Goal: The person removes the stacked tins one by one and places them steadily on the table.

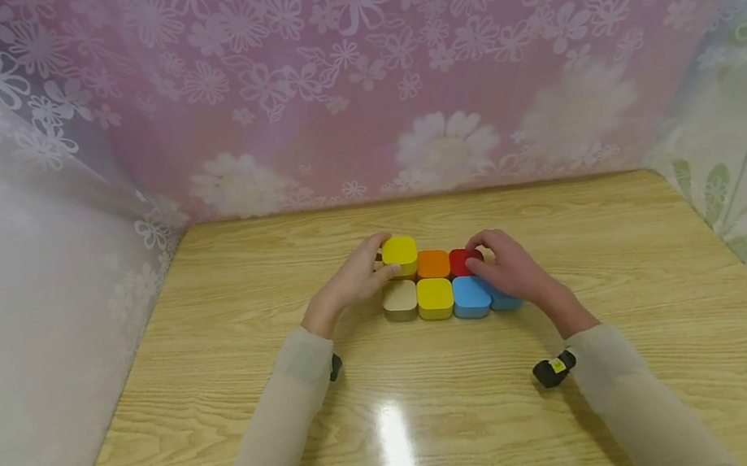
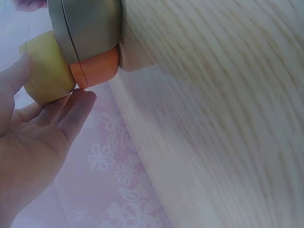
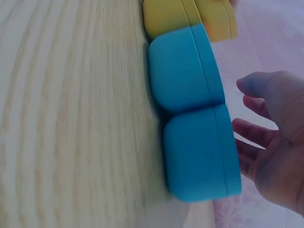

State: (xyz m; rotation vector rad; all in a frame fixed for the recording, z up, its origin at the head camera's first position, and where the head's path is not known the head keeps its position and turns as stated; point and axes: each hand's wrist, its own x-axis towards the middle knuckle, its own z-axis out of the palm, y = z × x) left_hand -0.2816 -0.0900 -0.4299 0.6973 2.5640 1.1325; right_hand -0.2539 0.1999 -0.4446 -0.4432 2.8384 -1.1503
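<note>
My left hand (image 1: 358, 275) pinches a yellow rounded-square box (image 1: 399, 252) between thumb and fingers. In the left wrist view this yellow box (image 2: 47, 69) stands higher than a smaller orange box (image 2: 97, 69) beneath it. My right hand (image 1: 508, 264) is at the right edge of a red box (image 1: 463, 261), fingers loosely bent. The right wrist view shows that hand (image 3: 278, 137) above and behind two blue boxes, nothing visible between its fingers; the red box is hidden there. Another orange box (image 1: 433, 263) lies between the yellow one and the red one.
The front row holds a beige box (image 1: 400, 300), a yellow box (image 1: 435, 298), a blue box (image 1: 471, 297) and a second blue box (image 1: 506, 298) partly under my right hand. All stand on a wooden table (image 1: 461, 400). Flowered curtains (image 1: 331, 67) hang behind and at both sides.
</note>
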